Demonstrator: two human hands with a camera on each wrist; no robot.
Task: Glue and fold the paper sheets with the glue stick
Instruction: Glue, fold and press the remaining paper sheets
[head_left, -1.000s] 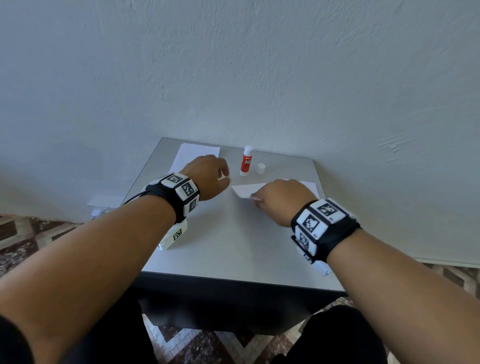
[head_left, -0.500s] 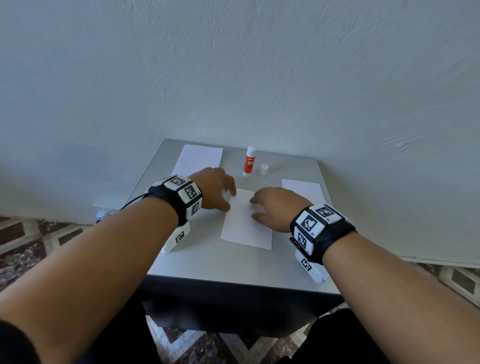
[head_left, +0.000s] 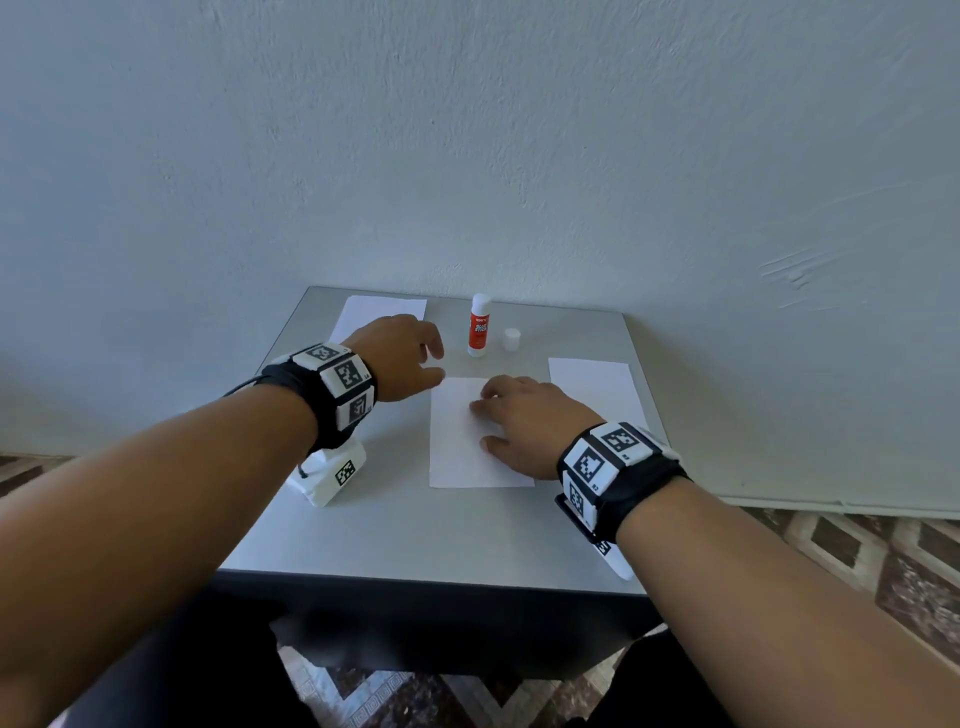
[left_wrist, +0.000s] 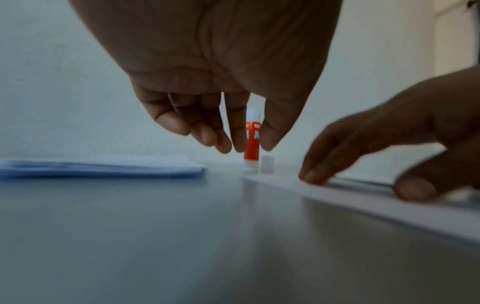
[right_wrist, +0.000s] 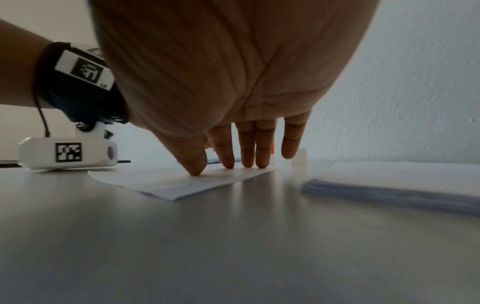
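The right hand (head_left: 524, 423) lies flat, fingers straight, pressing the sheet (head_left: 462, 447) to the table (head_left: 415, 535), likely to keep it from sliding while glue goes on. The left hand (head_left: 402, 358), loosely open and holding nothing, hovers beside the glue stick (head_left: 479, 332), which stands uncapped just behind the sheet, cap (head_left: 511, 339) next to it. Half a second ago the left hand touched the sheet's edge; it has since lifted toward the stick.

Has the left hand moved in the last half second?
Yes. The left hand has left the middle sheet and gone toward the glue stick by the wall.
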